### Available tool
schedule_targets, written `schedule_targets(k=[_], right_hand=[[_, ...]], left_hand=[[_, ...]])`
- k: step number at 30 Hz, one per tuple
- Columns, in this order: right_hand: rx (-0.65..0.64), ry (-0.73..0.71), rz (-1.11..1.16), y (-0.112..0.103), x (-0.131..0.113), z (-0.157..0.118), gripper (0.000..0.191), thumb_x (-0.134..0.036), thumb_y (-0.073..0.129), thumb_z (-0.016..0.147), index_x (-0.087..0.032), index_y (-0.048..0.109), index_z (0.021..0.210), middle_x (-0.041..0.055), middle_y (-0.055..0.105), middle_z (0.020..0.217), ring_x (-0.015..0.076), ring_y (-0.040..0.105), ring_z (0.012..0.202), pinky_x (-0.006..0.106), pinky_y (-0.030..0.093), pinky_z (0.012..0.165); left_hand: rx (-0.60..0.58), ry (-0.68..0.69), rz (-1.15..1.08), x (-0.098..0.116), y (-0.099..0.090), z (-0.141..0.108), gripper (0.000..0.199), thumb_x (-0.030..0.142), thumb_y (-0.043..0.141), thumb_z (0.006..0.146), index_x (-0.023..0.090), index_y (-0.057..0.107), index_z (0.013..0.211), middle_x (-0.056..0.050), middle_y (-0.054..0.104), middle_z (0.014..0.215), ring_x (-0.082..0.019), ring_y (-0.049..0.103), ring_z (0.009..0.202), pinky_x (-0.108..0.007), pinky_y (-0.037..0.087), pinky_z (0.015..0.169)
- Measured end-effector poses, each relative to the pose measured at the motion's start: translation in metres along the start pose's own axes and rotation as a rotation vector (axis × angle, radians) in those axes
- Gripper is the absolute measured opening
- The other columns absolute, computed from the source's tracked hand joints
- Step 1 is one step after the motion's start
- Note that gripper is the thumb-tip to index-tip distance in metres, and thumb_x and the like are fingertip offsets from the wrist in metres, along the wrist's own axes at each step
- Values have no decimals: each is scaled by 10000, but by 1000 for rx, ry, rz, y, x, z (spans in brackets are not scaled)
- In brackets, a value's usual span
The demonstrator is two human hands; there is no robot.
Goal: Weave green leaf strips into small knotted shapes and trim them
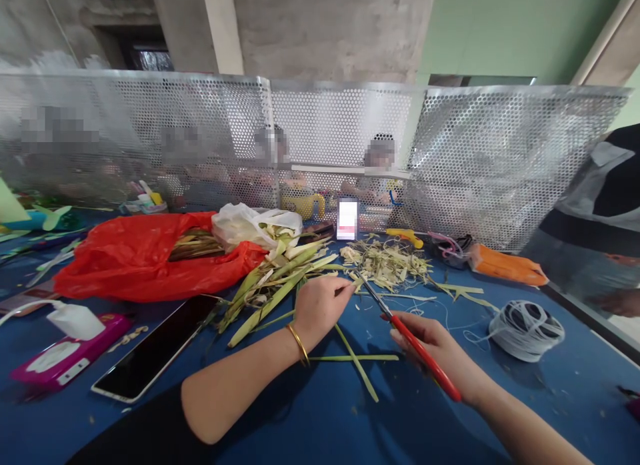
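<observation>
My left hand, with a gold bangle at the wrist, is closed in a pinch above the middle of the table. Whatever sits between its fingertips is too small to make out. My right hand is closed around the red-handled scissors, seen edge-on, their slim metal end pointing up and left close to my left fingertips. Two narrow green leaf strips cross on the blue table below my hands. Behind my left hand lie long dry leaves, and past the scissors' tip is a heap of leaf scraps.
A red plastic bag and a white bag stand left. Nearer are a dark-screened phone and a purple power strip. A lit phone leans upright before the perforated divider. String sits right.
</observation>
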State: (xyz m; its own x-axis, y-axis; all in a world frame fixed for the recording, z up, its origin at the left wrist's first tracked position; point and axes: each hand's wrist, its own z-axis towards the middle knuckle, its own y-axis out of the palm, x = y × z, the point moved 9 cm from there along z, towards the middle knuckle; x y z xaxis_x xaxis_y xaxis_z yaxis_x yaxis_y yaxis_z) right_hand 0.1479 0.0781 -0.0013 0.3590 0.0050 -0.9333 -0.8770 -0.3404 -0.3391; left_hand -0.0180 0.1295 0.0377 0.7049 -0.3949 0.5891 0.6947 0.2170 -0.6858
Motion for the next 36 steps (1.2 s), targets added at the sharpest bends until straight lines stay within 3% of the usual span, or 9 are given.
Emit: schedule_targets(k=[6,9,11,14,17,20,27,32,36], right_hand=[[19,39,-74,1,4,-2,392,-577,569,793,-190,516,765,-85,313,511,67,318,427,202,256,412],[134,-33,-276,-13,0,-1,375,-559,514,828,-192,574,875,-50,471,547,115,471,491,223,352,480],[254,-75,-531,-29,-5,0,381,-519,513,836,-207,592,1040,10,634,730,182,596,666,252,408,578],[346,9,-928,-46,0,4,442,-420,511,843,-217,519,1235,95,685,1028,281,646,882,308,428,657],[305,121,-1124,-51,13,10,474,-325,502,838,-161,463,1281,141,691,1004,310,660,877,325,423,638],[260,106,-1156,-48,16,12,395,-305,505,838,-158,515,1205,126,683,949,284,656,843,315,423,637],[76,-264,-902,-19,-9,7,143,-264,530,861,-226,651,927,56,609,1005,182,588,876,277,431,757],[-74,-384,-843,10,-5,5,35,-181,621,779,-209,629,799,30,599,866,169,559,798,268,408,712],[-110,-417,-845,18,-2,6,117,-191,534,847,-196,592,745,28,597,810,159,541,760,271,391,709]], left_hand=[[15,16,-68,1,-3,1,291,353,529,854,211,709,675,-20,671,658,-144,586,643,-231,325,577],[14,-24,-146,1,-8,5,281,350,550,834,201,690,641,-18,661,642,-140,566,627,-238,339,589],[-10,-82,-262,-1,-11,8,295,353,562,822,186,663,602,-19,645,626,-128,539,602,-242,342,588],[-112,-268,-609,-7,-8,8,300,375,565,821,156,648,633,-13,594,636,-72,405,488,-233,284,495],[-330,-448,-942,-1,4,0,241,366,586,823,144,679,826,15,499,653,-35,276,444,-221,151,425],[-409,-472,-1075,9,-2,-5,202,323,612,820,130,671,812,23,457,653,-21,285,459,-202,144,415],[-391,-589,-1337,16,-13,-19,137,250,602,837,120,638,815,37,462,649,-10,370,440,-156,251,381],[-456,-831,-1384,2,30,-48,129,209,554,865,112,620,812,47,475,608,-15,416,411,-147,340,389],[-508,-917,-1300,-7,59,-64,157,201,531,881,91,626,822,-6,580,649,-68,562,504,-185,467,483]])
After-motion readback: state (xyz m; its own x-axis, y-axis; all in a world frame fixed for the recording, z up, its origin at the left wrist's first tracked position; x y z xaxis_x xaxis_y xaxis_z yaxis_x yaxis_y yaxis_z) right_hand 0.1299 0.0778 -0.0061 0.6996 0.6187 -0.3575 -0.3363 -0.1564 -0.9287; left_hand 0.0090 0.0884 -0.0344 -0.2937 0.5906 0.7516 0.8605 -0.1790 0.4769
